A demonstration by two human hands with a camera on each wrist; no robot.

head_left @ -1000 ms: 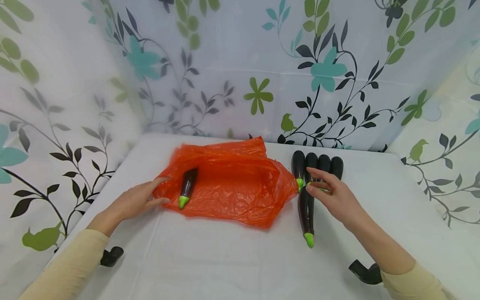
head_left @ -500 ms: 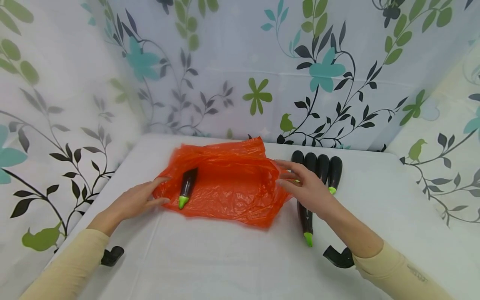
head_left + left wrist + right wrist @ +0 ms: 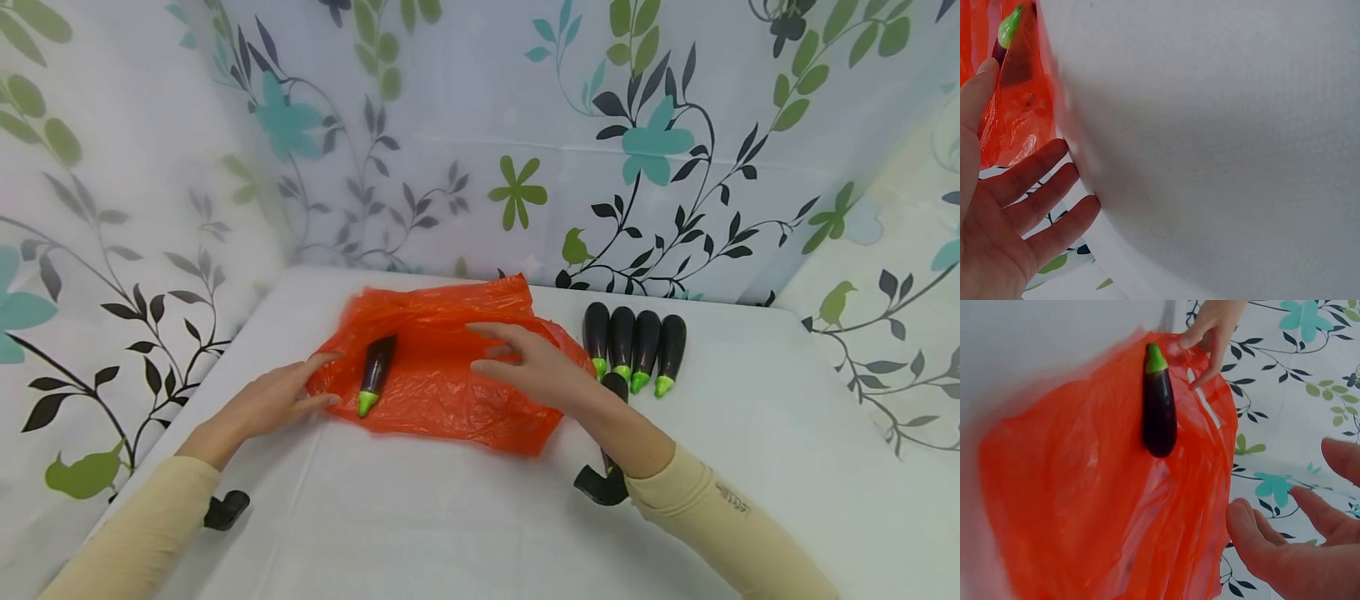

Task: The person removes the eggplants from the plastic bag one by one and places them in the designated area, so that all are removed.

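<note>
An orange-red plastic bag (image 3: 450, 408) lies spread on the white table. On its left part rests an eggplant (image 3: 377, 371) with a bright green stem end, also seen whole in the right wrist view (image 3: 1160, 415). My left hand (image 3: 281, 398) touches the bag's left edge, fingers loosely extended; the left wrist view shows its thumb (image 3: 977, 90) over the bag. My right hand (image 3: 536, 367) hovers over the bag's right half, fingers spread and holding nothing. Under my right forearm lies another eggplant (image 3: 615, 385), mostly hidden.
Several eggplants (image 3: 647, 346) lie side by side right of the bag, green ends toward me. A black curved piece sits at each sleeve, one on the left (image 3: 225, 510) and one on the right (image 3: 602, 486). A leaf-patterned curtain (image 3: 450, 125) hangs behind the table.
My right hand has moved left from the eggplants, past the bag's right edge and over its middle. My left hand, the bag and the eggplants have stayed in place.
</note>
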